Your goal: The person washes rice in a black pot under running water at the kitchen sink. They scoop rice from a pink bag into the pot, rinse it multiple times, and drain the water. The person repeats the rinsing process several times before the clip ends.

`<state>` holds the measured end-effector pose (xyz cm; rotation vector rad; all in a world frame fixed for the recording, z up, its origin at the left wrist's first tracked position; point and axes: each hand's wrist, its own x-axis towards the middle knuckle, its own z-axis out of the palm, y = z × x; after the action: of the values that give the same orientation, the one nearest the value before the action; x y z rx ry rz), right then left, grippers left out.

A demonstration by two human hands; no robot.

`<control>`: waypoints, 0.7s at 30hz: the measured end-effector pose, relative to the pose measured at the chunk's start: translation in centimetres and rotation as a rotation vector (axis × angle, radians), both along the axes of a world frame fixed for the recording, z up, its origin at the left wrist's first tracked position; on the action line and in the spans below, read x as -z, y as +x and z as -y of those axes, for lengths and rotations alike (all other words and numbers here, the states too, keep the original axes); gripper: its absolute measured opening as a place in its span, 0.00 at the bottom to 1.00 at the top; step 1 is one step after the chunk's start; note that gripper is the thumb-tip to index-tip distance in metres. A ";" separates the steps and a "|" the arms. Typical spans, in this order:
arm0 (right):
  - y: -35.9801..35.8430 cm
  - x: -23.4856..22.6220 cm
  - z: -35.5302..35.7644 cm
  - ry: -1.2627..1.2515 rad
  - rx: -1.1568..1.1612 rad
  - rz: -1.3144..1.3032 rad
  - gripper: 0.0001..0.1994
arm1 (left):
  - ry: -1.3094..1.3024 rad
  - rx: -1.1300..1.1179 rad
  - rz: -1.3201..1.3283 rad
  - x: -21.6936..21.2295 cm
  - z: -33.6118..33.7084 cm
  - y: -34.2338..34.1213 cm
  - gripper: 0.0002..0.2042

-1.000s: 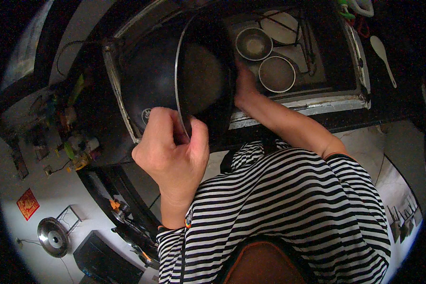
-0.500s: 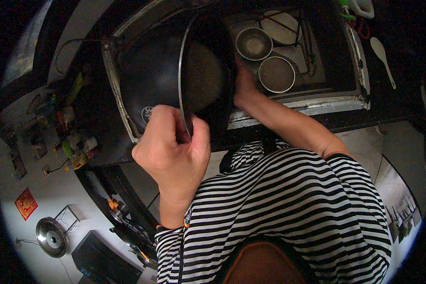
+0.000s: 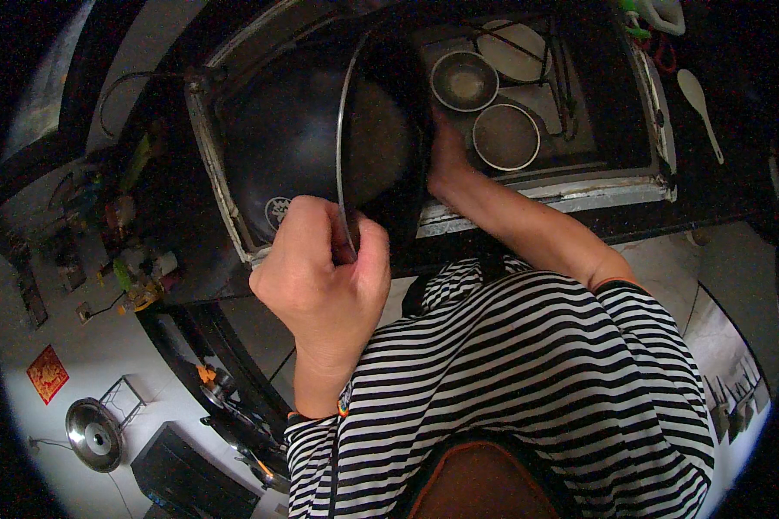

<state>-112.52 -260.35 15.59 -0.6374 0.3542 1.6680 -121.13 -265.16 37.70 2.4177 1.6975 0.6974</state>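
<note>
Over the sink [image 3: 580, 186], both hands' grip holds the black wok [image 3: 320, 147] tilted on edge

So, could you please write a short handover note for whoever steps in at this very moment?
Left hand: gripping the near rim of the black wok, which is tipped on edge over the sink.
Right hand: at the wok's inner side; what it holds is hidden.
In the sink: two metal bowls and a plate. A white spoon lies on the counter to the right.
Done: wok is up and held at the sink.
Left: cannot tell how clean it is; the bowls and plate sit in the sink untouched.
</note>
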 end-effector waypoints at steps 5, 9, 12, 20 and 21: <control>0.0 0.1 -0.2 0.002 0.004 0.006 0.22 | 0.017 0.009 0.014 0.3 -0.2 0.0 0.10; 0.0 0.1 -0.2 0.001 0.008 0.015 0.22 | 0.009 -0.008 -0.016 0.5 -0.2 -0.3 0.12; -0.2 0.1 -0.3 0.000 0.007 0.019 0.22 | 0.020 -0.001 -0.019 0.5 -0.3 -0.3 0.11; -0.7 0.2 -0.2 -0.008 0.019 0.070 0.22 | 0.017 -0.008 -0.021 0.4 -0.5 -0.1 0.10; -0.6 0.1 -0.2 -0.015 0.019 0.079 0.22 | 0.029 0.000 -0.015 0.4 -0.6 0.0 0.09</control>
<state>-113.08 -260.16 15.47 -0.7070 0.3159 1.6183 -121.17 -264.60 37.27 2.4479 1.7052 0.7105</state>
